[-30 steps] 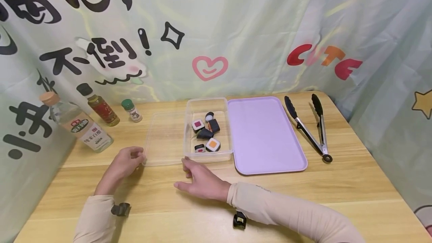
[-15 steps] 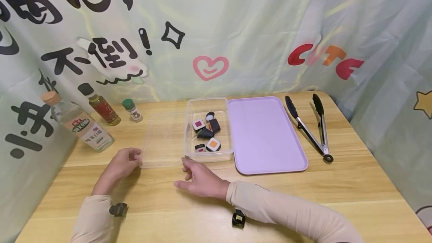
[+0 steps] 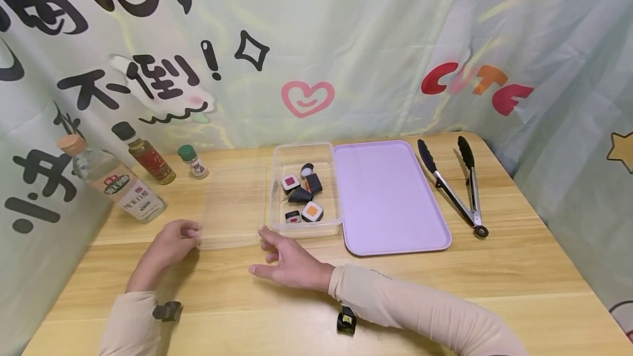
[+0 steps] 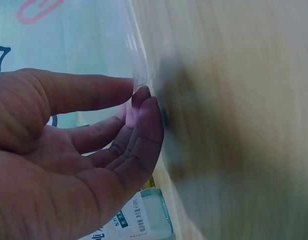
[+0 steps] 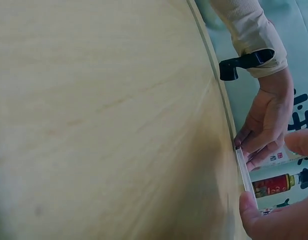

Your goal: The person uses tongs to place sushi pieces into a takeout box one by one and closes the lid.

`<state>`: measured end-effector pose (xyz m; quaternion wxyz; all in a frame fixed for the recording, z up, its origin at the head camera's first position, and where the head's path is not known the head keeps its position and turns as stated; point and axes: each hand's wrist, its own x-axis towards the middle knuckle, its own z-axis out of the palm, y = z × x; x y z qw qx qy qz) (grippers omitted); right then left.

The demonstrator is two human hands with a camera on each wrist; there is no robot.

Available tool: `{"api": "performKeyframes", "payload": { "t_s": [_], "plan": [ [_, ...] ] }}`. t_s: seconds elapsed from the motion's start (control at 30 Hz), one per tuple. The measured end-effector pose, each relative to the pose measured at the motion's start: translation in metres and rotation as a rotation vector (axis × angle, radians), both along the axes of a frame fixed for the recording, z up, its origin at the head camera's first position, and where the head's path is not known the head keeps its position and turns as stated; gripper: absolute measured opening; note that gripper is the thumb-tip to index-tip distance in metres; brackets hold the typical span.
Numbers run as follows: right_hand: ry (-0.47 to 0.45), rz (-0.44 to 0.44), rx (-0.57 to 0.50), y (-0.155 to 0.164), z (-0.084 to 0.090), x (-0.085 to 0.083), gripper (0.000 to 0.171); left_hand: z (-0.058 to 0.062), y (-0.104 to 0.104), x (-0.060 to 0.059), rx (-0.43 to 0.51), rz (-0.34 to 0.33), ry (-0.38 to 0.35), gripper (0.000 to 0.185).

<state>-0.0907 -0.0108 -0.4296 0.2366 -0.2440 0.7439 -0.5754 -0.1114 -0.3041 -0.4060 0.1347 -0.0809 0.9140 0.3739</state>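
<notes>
A flat clear plastic lid (image 3: 234, 207) lies low over the table, just left of a clear plastic box (image 3: 306, 228). My left hand (image 3: 175, 242) pinches the lid's near left corner; in the left wrist view the thumb (image 4: 94, 93) and curled fingertips meet at its edge. My right hand (image 3: 294, 262) touches the near right corner with extended fingers, its thumb held apart. In the right wrist view a right fingertip (image 5: 249, 212) is against the lid's edge. Several sushi pieces (image 3: 312, 211) lie inside the uncovered box.
Right of the box lies a purple tray (image 3: 390, 196), then spread tongs (image 3: 457, 196) with black tips. At the left stand a white vinegar bottle (image 3: 118, 185), a dark-capped bottle (image 3: 148, 158) and a green-capped shaker (image 3: 194, 162). A printed curtain (image 3: 376, 59) hangs behind the table.
Both hands have moved left with the lid, and a narrow gap now shows between lid and box. The box, tray and tongs stay where they were.
</notes>
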Motion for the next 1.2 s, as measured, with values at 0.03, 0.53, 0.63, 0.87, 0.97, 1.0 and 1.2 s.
{"api": "performKeyframes", "payload": {
  "t_s": [0.03,0.53,0.63,0.87,0.97,1.0,1.2],
  "plan": [
    [0.008,0.014,-0.007,0.0,0.001,0.001,0.085,0.0,0.0,0.0,-0.002,0.001,0.006,0.039],
    [0.11,0.078,-0.089,0.011,0.016,0.008,0.079,0.019,-0.004,0.015,0.011,-0.032,0.11,0.047],
    [0.077,0.081,-0.144,0.015,0.021,0.01,0.079,0.024,-0.002,0.017,0.018,-0.025,0.113,0.047],
    [0.057,0.061,-0.252,0.024,0.032,0.012,0.076,0.036,0.005,0.021,0.034,-0.038,0.147,0.044],
    [0.077,0.035,-0.262,0.027,0.037,0.01,0.077,0.041,0.009,0.022,0.038,-0.052,0.17,0.043],
    [0.081,0.024,-0.265,0.028,0.039,0.01,0.076,0.043,0.01,0.022,0.039,-0.056,0.179,0.043],
    [0.064,-0.044,-0.28,0.035,0.051,0.003,0.073,0.048,0.021,0.019,0.046,-0.069,0.21,0.044]
  ]
}}
